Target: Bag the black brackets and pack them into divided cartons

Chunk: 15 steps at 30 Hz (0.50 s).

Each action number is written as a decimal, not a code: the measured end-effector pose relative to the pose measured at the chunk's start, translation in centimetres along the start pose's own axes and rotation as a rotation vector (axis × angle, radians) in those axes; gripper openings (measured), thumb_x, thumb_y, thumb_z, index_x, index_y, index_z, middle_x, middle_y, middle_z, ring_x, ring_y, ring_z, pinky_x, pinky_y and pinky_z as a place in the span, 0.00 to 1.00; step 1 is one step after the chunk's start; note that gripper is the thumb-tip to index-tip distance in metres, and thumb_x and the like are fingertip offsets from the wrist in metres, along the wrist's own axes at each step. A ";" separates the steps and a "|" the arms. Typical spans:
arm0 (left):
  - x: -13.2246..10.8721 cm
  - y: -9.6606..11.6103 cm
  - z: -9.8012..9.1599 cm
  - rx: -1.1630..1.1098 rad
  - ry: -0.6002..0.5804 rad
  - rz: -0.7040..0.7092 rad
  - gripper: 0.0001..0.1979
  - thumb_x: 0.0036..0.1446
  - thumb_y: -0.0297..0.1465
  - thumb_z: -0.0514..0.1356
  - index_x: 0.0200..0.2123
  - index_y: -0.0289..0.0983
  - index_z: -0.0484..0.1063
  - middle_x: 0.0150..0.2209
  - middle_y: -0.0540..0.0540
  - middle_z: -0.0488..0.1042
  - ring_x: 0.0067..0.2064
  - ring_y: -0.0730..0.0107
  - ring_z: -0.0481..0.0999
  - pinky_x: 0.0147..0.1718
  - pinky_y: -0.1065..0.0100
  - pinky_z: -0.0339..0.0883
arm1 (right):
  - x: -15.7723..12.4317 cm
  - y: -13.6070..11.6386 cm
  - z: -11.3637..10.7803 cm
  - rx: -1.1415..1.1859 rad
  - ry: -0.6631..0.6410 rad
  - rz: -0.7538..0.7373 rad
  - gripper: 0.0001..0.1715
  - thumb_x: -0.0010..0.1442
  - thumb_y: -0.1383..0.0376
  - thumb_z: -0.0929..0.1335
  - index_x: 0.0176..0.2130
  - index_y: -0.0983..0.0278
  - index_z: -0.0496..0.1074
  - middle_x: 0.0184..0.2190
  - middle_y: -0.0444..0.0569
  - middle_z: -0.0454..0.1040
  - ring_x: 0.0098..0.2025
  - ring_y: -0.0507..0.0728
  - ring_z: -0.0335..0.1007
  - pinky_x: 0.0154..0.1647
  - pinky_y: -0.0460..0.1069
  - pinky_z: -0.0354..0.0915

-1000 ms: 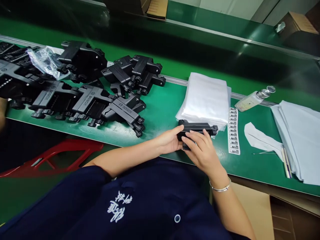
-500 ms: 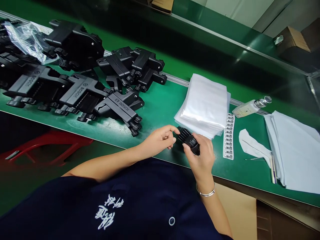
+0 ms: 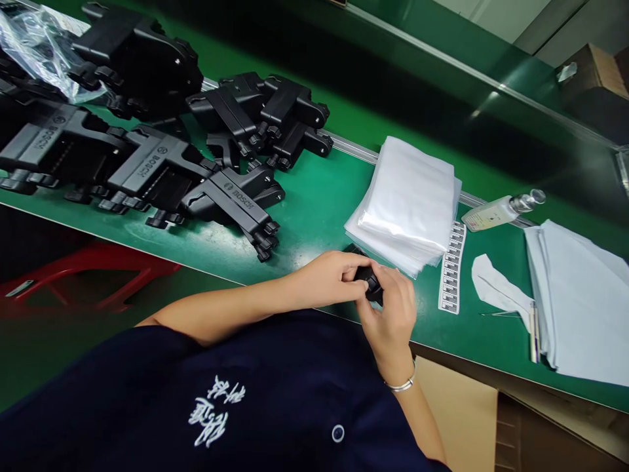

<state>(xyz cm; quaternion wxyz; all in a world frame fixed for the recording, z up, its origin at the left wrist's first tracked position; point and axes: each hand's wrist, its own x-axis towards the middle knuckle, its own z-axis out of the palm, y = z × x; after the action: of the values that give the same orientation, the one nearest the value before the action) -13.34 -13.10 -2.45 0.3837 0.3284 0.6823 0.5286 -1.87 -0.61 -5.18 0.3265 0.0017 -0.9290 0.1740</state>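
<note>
Black part (image 3: pixel 376 294), one, small, mostly covered by fingers, held at the near edge of the green bench (image 3: pixel 314 196), just in front of the clear bags; whether it touches the bench top cannot be told; right hand (image 3: pixel 396 308), grasping the black part between thumb and fingers, silver bracelet (image 3: pixel 403 385) at the wrist; left hand (image 3: pixel 334 278), closed on the same part from the other side, thumb laid along its near face; clear bags (image 3: pixel 407 196), one flat stack, slightly fanned; label strip (image 3: pixel 452 269), printed, lying beside the stack; bottle (image 3: pixel 494 213), pale, metallic cap, tilted in this view; white piece (image 3: pixel 496 285), irregular, flat; slim sticks (image 3: pixel 534 334), beside pale folded sheets (image 3: pixel 580 301), stacked at right; black brackets (image 3: pixel 240 200), many, heaped at left, several lettered BOSCH; crumpled plastic (image 3: pixel 42 52), clear, among them; below the bench, red stool (image 3: pixel 98 272), partly seen, and cardboard (image 3: pixel 457 410); dark blue shirt (image 3: pixel 275 393), white characters on the chest.
</note>
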 end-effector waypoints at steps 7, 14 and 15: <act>-0.4 -0.1 -0.4 -0.096 -0.031 -0.089 0.12 0.48 0.28 0.56 0.38 0.33 0.71 0.19 0.58 0.54 0.22 0.78 0.54 0.20 0.74 0.47 | 0.1 -0.7 0.0 -0.034 -0.036 -0.033 0.24 0.60 0.68 0.69 0.55 0.66 0.65 0.42 0.57 0.76 0.46 0.62 0.73 0.45 0.58 0.72; -0.8 -0.6 -0.1 -0.243 -0.019 -0.111 0.09 0.49 0.30 0.57 0.36 0.34 0.67 0.20 0.58 0.55 0.22 0.79 0.54 0.20 0.75 0.48 | 0.3 -1.0 0.1 -0.032 -0.059 -0.056 0.25 0.60 0.69 0.68 0.57 0.65 0.64 0.42 0.56 0.76 0.47 0.63 0.73 0.46 0.58 0.72; -0.9 -0.6 -0.1 -0.244 -0.018 -0.109 0.09 0.50 0.30 0.57 0.36 0.34 0.67 0.20 0.59 0.55 0.22 0.79 0.54 0.20 0.75 0.49 | 0.3 -1.0 0.1 -0.031 -0.061 -0.056 0.25 0.60 0.69 0.68 0.57 0.65 0.64 0.42 0.56 0.76 0.47 0.63 0.72 0.46 0.58 0.72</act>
<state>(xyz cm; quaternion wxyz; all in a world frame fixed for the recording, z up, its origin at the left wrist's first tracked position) -13.07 -14.04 -2.86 0.4550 0.2461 0.6263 0.5832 -2.05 -1.54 -4.81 0.3029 0.0280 -0.9407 0.1504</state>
